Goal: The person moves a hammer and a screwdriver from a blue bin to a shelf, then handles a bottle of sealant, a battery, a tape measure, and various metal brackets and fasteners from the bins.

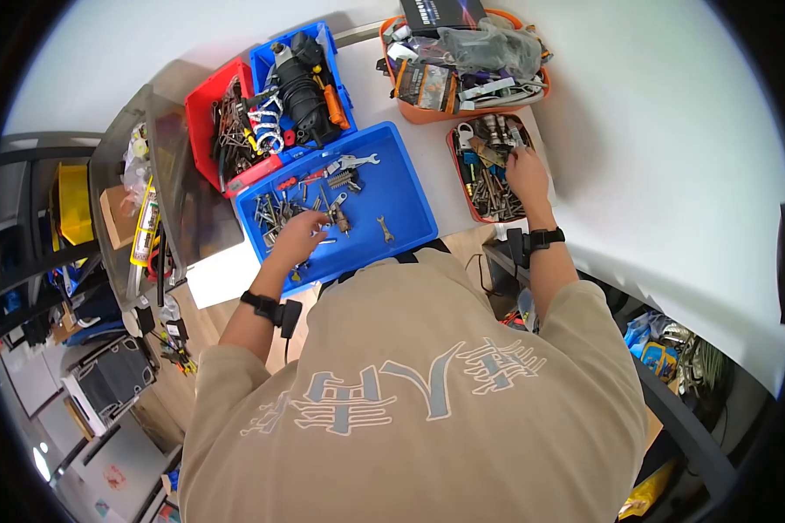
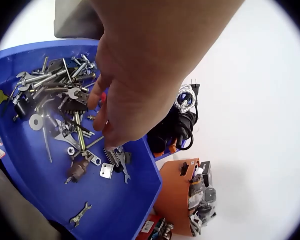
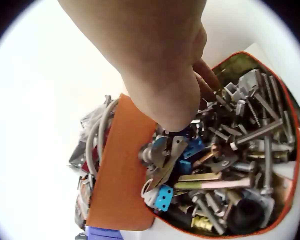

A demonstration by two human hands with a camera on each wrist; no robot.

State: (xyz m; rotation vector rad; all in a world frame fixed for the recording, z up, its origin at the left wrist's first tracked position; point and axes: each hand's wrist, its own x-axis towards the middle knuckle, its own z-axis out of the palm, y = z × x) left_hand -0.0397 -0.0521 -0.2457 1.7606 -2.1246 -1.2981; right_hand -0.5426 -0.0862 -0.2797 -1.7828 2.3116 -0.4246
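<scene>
My left hand (image 1: 300, 235) is over the left part of a shallow blue tray (image 1: 410, 192), its fingers bent loosely above loose hardware. In the left wrist view, bolts (image 2: 45, 82), a flat washer (image 2: 36, 122), a brownish drill chuck (image 2: 77, 171) and a small open-ended wrench (image 2: 80, 214) lie in that tray. My right hand (image 1: 529, 179) reaches down into an orange-rimmed box (image 3: 293, 185) of mixed bolts (image 3: 255, 135) and metal brackets. Its fingertips are at the pieces by the box's far side; I cannot tell whether they pinch one.
Behind the blue tray stand a red bin (image 1: 202, 113) of tools and a blue bin (image 1: 347, 96) with a black corded power tool (image 1: 305, 96). A filled orange basket (image 1: 427, 113) sits behind the hardware box. A grey translucent bin (image 1: 170, 139) is at the left; a white wall rises at right.
</scene>
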